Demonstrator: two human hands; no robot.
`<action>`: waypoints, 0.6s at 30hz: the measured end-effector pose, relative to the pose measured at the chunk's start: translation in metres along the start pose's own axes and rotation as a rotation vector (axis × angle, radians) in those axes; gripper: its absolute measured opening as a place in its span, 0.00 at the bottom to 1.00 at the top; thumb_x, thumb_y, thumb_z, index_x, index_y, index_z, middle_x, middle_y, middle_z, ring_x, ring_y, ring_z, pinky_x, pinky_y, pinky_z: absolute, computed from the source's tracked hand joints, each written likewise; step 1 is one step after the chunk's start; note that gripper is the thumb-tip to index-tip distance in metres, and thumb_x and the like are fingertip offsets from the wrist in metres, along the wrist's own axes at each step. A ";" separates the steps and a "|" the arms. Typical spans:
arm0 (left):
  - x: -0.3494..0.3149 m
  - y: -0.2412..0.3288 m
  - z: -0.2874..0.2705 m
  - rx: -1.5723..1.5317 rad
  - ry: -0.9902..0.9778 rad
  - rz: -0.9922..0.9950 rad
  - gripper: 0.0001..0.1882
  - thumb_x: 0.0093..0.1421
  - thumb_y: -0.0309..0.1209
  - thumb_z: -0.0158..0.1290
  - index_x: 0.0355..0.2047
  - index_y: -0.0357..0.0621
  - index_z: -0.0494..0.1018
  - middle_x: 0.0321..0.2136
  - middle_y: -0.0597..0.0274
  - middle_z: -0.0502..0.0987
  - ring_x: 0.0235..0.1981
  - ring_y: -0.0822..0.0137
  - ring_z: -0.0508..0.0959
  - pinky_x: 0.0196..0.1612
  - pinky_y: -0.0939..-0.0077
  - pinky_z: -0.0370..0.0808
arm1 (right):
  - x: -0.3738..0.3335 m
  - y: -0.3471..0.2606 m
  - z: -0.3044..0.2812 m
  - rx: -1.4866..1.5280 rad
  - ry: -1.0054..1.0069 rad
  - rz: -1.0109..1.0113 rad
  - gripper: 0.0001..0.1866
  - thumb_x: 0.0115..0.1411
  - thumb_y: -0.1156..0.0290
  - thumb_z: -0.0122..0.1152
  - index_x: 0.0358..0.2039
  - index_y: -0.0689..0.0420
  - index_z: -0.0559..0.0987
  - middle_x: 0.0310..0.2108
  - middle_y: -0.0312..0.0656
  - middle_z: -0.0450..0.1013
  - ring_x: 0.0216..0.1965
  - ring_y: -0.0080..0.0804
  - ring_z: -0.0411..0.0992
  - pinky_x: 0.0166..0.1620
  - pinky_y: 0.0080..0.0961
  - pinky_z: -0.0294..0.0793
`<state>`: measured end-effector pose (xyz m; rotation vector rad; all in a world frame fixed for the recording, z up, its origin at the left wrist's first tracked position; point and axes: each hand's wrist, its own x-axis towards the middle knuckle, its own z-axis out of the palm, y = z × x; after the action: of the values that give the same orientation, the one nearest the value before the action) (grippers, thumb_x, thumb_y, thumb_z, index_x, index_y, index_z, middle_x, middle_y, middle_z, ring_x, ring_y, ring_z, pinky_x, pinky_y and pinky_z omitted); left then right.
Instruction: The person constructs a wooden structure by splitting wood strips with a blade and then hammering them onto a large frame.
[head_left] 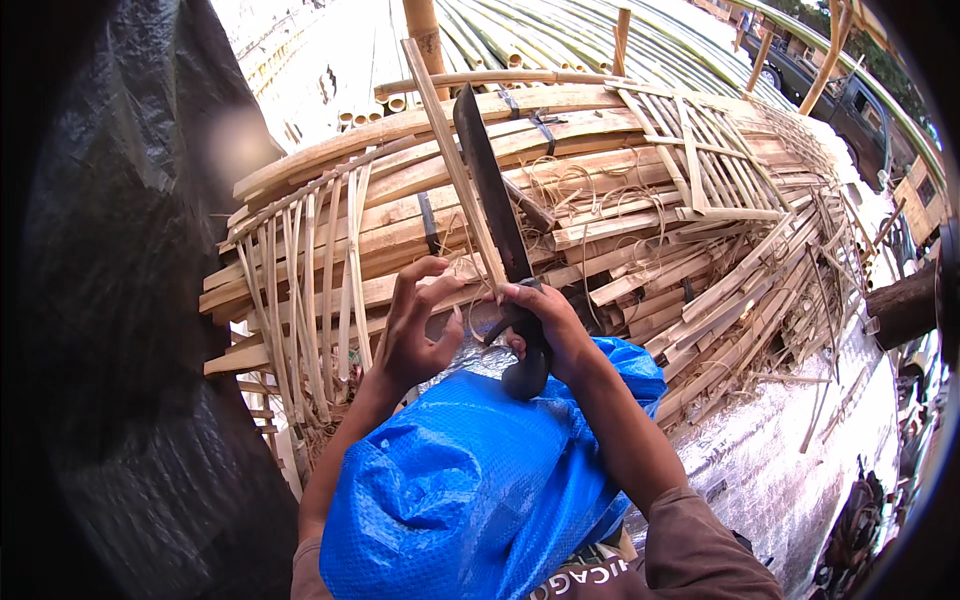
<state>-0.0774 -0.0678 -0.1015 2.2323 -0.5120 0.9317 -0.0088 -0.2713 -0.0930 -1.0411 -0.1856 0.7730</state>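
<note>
My right hand [556,322] is closed round the black handle of a machete [492,190], its dark blade pointing up and away from me. The thumb of that hand also pins the lower end of a long, thin bamboo strip [447,145], which stands alongside the blade's left side. Just left of the strip, my left hand [415,325] is raised with its fingers curled but apart, and nothing shows in it. Below both hands, a blue tarp [430,490] covers my lap.
Split bamboo slats [390,215] lie stacked ahead, some tied with black bands. Woven bamboo lattice [700,150] rests on the pile's right. Black plastic sheeting [140,300] hangs at left. Green bamboo poles [560,50] lie behind; a dark vehicle [860,120] stands far right.
</note>
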 end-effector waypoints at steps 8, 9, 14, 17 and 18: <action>-0.010 0.021 -0.010 0.127 -0.164 0.220 0.34 0.39 0.24 0.67 0.48 0.74 0.79 0.55 0.57 0.65 0.59 0.51 0.64 0.61 0.57 0.69 | 0.008 -0.007 0.029 0.208 -0.099 0.142 0.15 0.64 0.54 0.60 0.34 0.54 0.76 0.21 0.34 0.71 0.17 0.21 0.70 0.19 0.17 0.70; -0.012 0.021 -0.013 0.159 -0.161 0.239 0.35 0.39 0.25 0.68 0.48 0.75 0.79 0.55 0.57 0.65 0.58 0.52 0.64 0.60 0.58 0.69 | 0.011 -0.006 0.034 0.252 -0.076 0.132 0.16 0.64 0.53 0.60 0.33 0.54 0.76 0.21 0.34 0.71 0.16 0.21 0.70 0.18 0.17 0.70; -0.009 0.026 -0.023 0.164 -0.273 0.274 0.36 0.39 0.30 0.70 0.51 0.79 0.78 0.55 0.60 0.65 0.55 0.56 0.68 0.62 0.56 0.66 | 0.014 -0.007 0.032 0.382 -0.224 0.287 0.18 0.64 0.53 0.59 0.36 0.56 0.75 0.22 0.35 0.73 0.14 0.22 0.69 0.15 0.17 0.71; -0.015 0.024 -0.016 0.160 -0.249 0.285 0.29 0.46 0.30 0.67 0.49 0.78 0.79 0.52 0.61 0.68 0.52 0.59 0.72 0.59 0.57 0.67 | 0.018 0.001 0.022 0.424 -0.243 0.321 0.18 0.63 0.52 0.59 0.33 0.56 0.76 0.21 0.36 0.73 0.14 0.22 0.70 0.16 0.18 0.72; -0.016 0.021 -0.014 0.182 -0.228 0.308 0.28 0.46 0.29 0.67 0.47 0.77 0.81 0.50 0.62 0.69 0.51 0.60 0.72 0.58 0.58 0.68 | 0.020 0.006 0.019 0.447 -0.244 0.324 0.19 0.63 0.52 0.60 0.33 0.56 0.76 0.21 0.36 0.73 0.13 0.22 0.70 0.15 0.18 0.72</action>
<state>-0.1069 -0.0713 -0.0967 2.4860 -0.9288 0.9091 -0.0066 -0.2436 -0.0922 -0.5553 -0.0456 1.1747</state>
